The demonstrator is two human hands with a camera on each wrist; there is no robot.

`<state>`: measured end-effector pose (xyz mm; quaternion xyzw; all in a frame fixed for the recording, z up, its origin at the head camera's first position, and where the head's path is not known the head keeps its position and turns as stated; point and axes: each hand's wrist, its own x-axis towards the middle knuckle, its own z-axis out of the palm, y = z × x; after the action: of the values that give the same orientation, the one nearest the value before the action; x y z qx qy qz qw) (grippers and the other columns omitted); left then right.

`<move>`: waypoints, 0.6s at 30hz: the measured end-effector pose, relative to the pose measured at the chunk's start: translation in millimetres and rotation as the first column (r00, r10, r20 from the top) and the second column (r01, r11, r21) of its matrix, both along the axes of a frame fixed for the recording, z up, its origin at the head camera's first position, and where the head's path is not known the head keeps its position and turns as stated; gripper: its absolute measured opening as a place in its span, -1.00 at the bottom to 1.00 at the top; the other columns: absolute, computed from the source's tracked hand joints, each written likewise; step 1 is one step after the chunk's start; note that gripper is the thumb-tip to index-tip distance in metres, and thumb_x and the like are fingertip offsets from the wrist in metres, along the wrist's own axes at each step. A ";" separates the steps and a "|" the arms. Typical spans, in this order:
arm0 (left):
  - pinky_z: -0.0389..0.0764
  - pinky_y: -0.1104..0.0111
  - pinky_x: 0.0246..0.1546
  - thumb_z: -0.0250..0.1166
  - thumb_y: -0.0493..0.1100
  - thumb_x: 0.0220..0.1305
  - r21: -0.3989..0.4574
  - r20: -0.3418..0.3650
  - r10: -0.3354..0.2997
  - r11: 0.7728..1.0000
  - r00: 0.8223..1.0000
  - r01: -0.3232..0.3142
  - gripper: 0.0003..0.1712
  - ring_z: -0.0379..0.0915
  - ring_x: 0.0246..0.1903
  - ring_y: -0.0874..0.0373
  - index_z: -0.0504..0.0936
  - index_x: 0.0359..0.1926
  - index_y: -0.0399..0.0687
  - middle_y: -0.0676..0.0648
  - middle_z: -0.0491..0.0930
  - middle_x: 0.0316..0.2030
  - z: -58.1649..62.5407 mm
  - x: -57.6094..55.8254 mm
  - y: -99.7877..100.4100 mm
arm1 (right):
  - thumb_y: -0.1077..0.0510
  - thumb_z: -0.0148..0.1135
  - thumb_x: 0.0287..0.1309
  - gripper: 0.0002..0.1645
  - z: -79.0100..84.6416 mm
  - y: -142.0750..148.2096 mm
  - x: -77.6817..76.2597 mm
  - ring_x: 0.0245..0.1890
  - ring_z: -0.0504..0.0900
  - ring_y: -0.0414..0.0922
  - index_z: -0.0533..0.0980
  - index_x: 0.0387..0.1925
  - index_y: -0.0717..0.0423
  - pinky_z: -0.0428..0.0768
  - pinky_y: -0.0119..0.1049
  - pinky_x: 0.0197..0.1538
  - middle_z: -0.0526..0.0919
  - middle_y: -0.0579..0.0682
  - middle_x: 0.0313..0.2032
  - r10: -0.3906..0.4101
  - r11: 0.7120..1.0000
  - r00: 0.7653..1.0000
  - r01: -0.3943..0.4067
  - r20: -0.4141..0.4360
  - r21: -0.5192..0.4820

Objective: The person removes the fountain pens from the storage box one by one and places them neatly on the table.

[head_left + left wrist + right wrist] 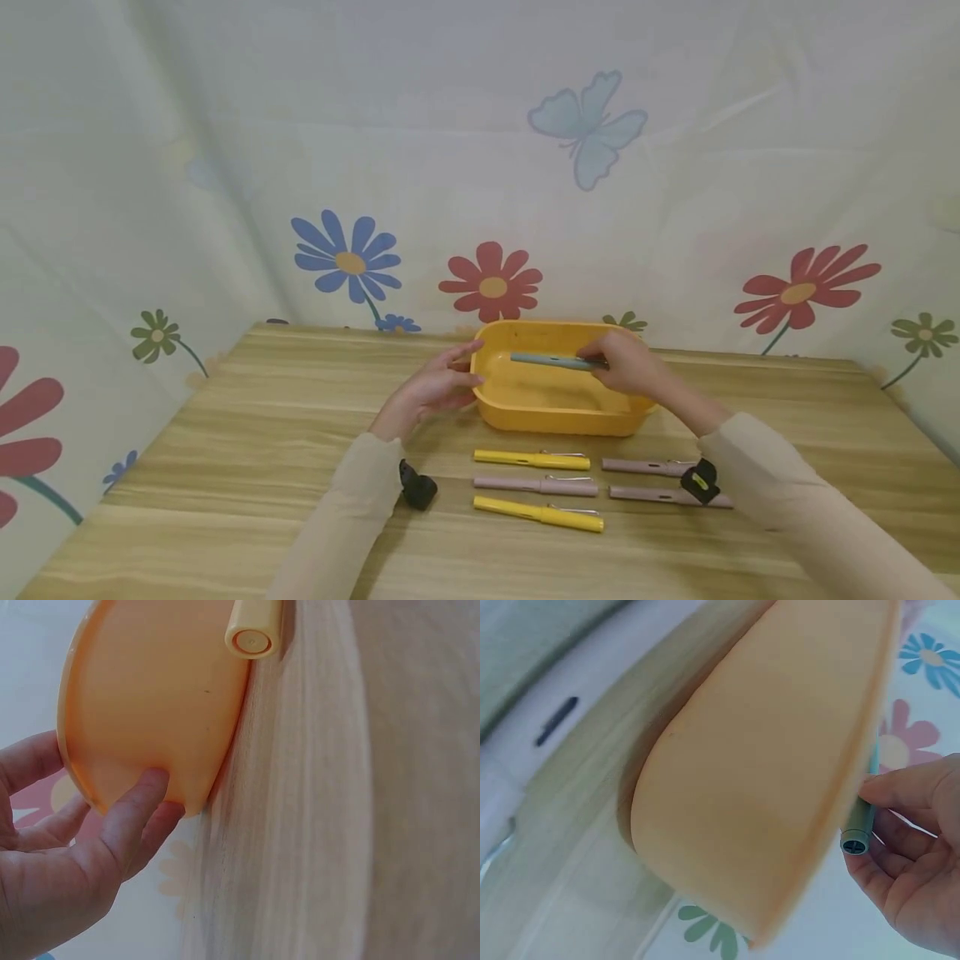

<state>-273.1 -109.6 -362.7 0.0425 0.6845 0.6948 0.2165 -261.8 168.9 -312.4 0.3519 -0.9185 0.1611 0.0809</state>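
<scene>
A yellow plastic basin [562,422] stands near the back of the table. My left hand [435,385] grips its left end; in the left wrist view, fingertips [154,780] lie against the outer wall. Over the basin's right half, my right hand [630,362] pinches a blue-green pen [551,361] near one end. That pen lies level, its other end pointing left above the basin floor. In the right wrist view, the pen's round end [855,841] shows between thumb and fingers, and the basin wall [742,772] hides the rest.
In front of the basin lie a yellow pen [528,459], a lilac pen [532,485] and another yellow pen [536,513]. Two more lilac pens, an upper one [637,466] and a lower one [645,494], are partly under my right forearm. A flowered cloth [420,167] hangs behind the table.
</scene>
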 end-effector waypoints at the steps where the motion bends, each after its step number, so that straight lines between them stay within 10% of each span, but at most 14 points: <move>1: 0.35 0.07 0.12 0.11 -0.43 0.19 0.001 0.001 0.000 1.000 1.000 0.000 -0.27 0.21 0.19 -0.16 0.14 0.36 0.05 -0.29 0.12 0.29 0.0 0.1 0.2 | 0.47 0.23 -0.12 -0.79 1.4 2.0 4.3 -0.48 0.61 -0.09 0.61 -0.32 0.39 0.60 -0.23 -0.39 0.68 0.14 -0.42 -0.004 1.000 1.000 0.004 0.007 -0.014; 18: 0.35 0.08 0.12 0.10 -0.42 0.19 -0.006 0.001 -0.005 1.000 1.000 0.005 -0.27 0.23 0.17 -0.16 0.14 0.36 0.06 -0.29 0.14 0.28 0.8 0.5 0.7 | 0.47 0.33 -0.20 -0.68 11.8 50.4 82.0 -0.50 0.48 -0.33 0.61 -0.26 0.34 0.52 -0.48 -0.48 0.67 -0.01 -0.41 0.010 0.997 0.999 -0.007 0.038 -0.078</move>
<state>-272.6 -108.9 -361.9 0.0433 0.6862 0.6924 0.2185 -179.8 219.2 -300.6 0.3492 -0.9115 0.2038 0.0759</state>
